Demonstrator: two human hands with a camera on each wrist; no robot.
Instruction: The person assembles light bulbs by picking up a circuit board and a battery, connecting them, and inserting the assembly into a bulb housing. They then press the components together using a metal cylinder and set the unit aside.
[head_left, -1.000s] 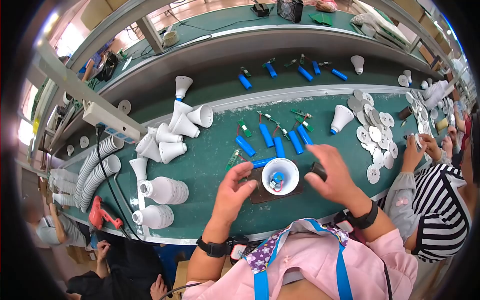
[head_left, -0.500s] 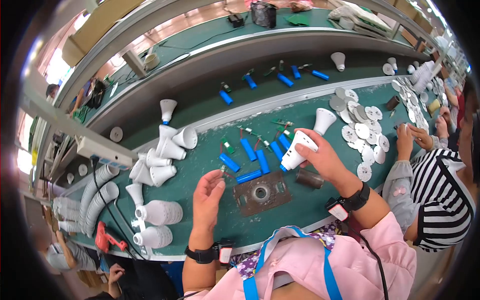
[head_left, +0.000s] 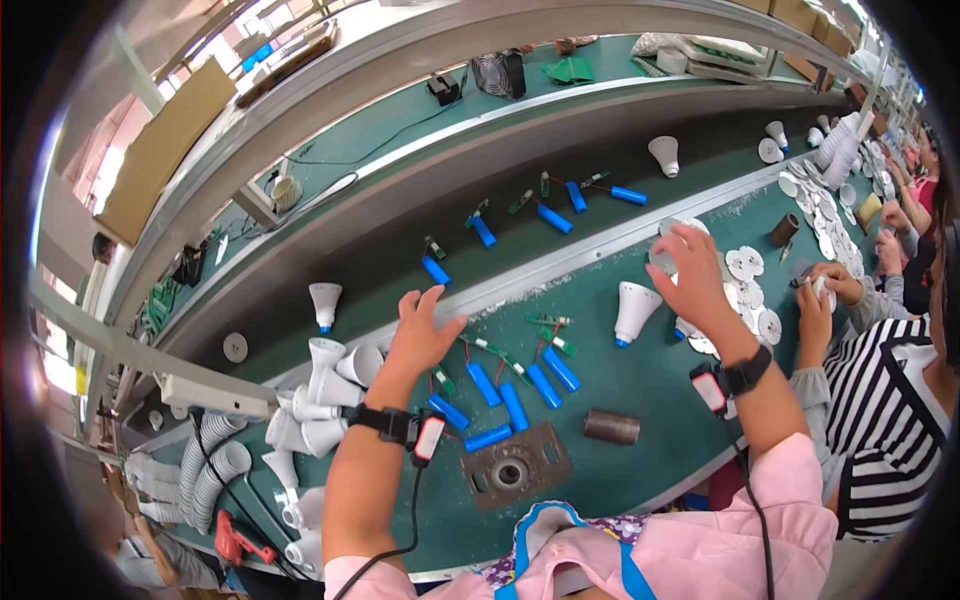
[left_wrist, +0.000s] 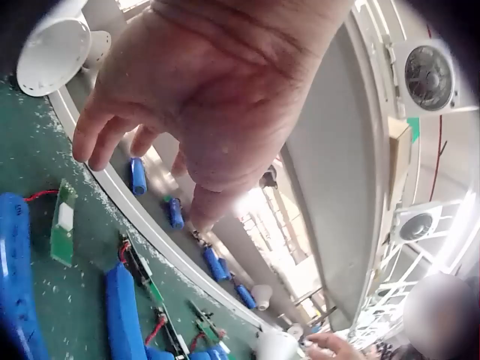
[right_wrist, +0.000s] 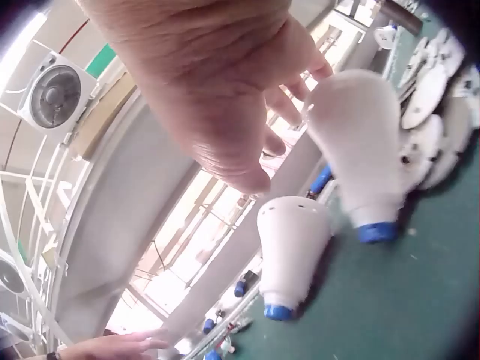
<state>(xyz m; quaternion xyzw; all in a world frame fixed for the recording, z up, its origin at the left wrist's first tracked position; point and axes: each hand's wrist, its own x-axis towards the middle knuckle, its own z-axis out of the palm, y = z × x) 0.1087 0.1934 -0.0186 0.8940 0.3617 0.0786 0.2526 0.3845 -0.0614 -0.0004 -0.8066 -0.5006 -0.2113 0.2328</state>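
My right hand [head_left: 697, 278] is spread above the white discs [head_left: 745, 264]. In the right wrist view, fingertips of that hand [right_wrist: 225, 94] are beside the wide top of a white housing [right_wrist: 356, 142] with a blue end; whether they touch it is unclear. A second housing [right_wrist: 291, 244] stands alongside, blue end down. The hand and wrist mostly hide the nearer housing in the head view. Above the table by the rail, my left hand [head_left: 422, 338] holds nothing, its fingers apart. Blue cells [head_left: 482, 384] wired to green boards [head_left: 556, 342] lie below it.
A brown metal plate [head_left: 550, 456] with a round fitting and a dark cylinder [head_left: 611, 427] lie near me. White housings [head_left: 325, 300] cluster at left, beyond ribbed white tubes [head_left: 228, 466] and a red tool [head_left: 232, 540]. Another person's hands [head_left: 815, 310] work at right.
My right hand has moved right and forward and let go of the white housing it held. Forward and up over the table goes my left hand. The head view has shifted.
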